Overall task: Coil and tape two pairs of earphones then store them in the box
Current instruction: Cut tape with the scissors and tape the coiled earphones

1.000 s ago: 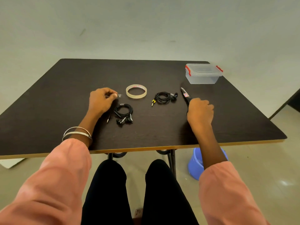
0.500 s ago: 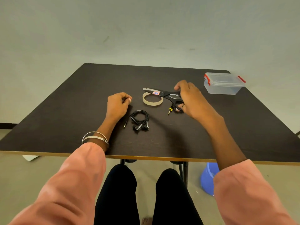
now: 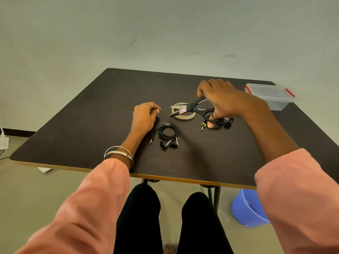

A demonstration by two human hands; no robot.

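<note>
My right hand point(image 3: 220, 99) grips black scissors point(image 3: 194, 108) by the handles. Their blades are parted, point left and hover over the clear tape roll point(image 3: 183, 118). My left hand point(image 3: 145, 116) rests on the table left of the roll. Its thumb and forefinger pinch together near the blade tips, and a thin clear tape strip there is barely visible. One coiled black pair of earphones point(image 3: 167, 133) lies just right of my left wrist. The second coiled pair point(image 3: 224, 122), with a yellow plug, lies partly under my right hand. The lidded clear box point(image 3: 269, 96) with red clips stands at the far right.
The dark table point(image 3: 91, 125) has a pale front edge close to my knees. A blue bucket point(image 3: 247, 209) sits on the floor under the right corner. A white power adapter point(image 3: 3, 142) lies on the floor at the left.
My right hand picked the scissors up from the right side of the table and carried them left over the tape roll, where the blades have opened. My left hand stayed in place.
</note>
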